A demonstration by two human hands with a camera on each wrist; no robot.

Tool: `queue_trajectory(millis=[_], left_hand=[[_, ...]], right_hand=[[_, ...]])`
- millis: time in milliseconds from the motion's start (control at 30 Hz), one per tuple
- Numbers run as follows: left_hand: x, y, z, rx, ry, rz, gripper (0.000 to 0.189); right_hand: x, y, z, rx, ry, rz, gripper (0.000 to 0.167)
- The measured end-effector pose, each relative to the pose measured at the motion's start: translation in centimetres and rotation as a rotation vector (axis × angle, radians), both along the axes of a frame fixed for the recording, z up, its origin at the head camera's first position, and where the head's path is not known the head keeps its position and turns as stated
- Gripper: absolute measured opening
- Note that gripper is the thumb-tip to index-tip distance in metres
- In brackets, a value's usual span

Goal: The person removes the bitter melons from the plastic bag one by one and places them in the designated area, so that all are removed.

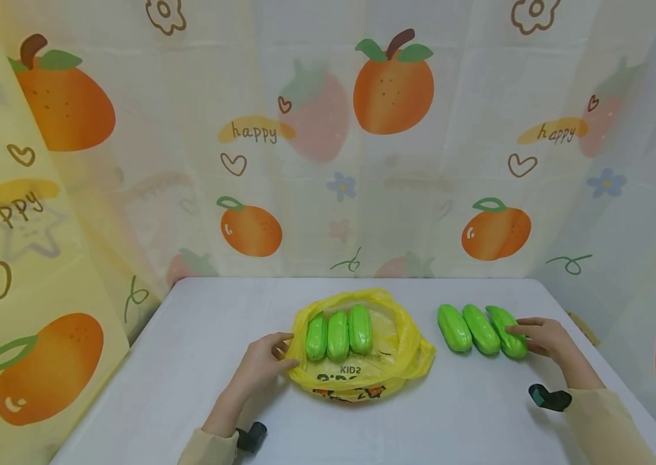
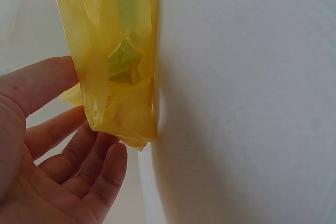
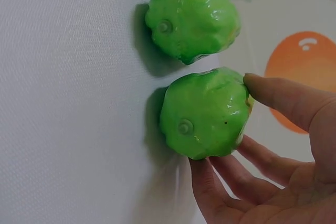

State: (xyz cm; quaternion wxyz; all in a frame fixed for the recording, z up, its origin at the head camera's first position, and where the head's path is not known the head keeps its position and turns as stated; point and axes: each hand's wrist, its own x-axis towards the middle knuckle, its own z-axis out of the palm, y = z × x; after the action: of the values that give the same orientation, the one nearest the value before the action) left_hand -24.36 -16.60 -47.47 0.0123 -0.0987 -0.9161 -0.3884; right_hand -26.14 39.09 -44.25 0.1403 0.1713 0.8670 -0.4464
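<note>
At the right of the head view, the right hand (image 1: 543,339) grips the end gourd (image 3: 207,114), thumb on one side and fingers on the other; whether it is lifted I cannot tell. At centre left, the left hand (image 1: 260,358) touches the left rim of the yellow bag (image 1: 415,355), thumb and forefinger apart; whether it pinches the film is unclear. The hands are well apart.

The gripped gourd is bright green, glossy and lumpy, with a small round nub on the end and a dark speck near the thumb side. Just left of it, a middle gourd (image 1: 481,329) and a left gourd (image 1: 454,328) lie slanted in a row. In the centre, the bag's wide mouth shows three more gourds (image 1: 337,336) side by side at its left, with dark lettering in front.

Beneath everything spreads the white surface (image 1: 432,420). Cream sleeves (image 1: 607,420) enter at the bottom. Behind and at both sides hangs a pale curtain (image 1: 316,39) printed with oranges, hearts and "happy", yellower at the left edge.
</note>
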Motion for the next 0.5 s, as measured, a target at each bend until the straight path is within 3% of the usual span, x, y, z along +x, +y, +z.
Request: queue_trajectory(millis=[500], left_hand=[[0.05,0.07,0.11,-0.002,0.005,0.002,0.053]], right_hand=[[0.28,-0.07,-0.15,-0.001,0.003,-0.002,0.092]])
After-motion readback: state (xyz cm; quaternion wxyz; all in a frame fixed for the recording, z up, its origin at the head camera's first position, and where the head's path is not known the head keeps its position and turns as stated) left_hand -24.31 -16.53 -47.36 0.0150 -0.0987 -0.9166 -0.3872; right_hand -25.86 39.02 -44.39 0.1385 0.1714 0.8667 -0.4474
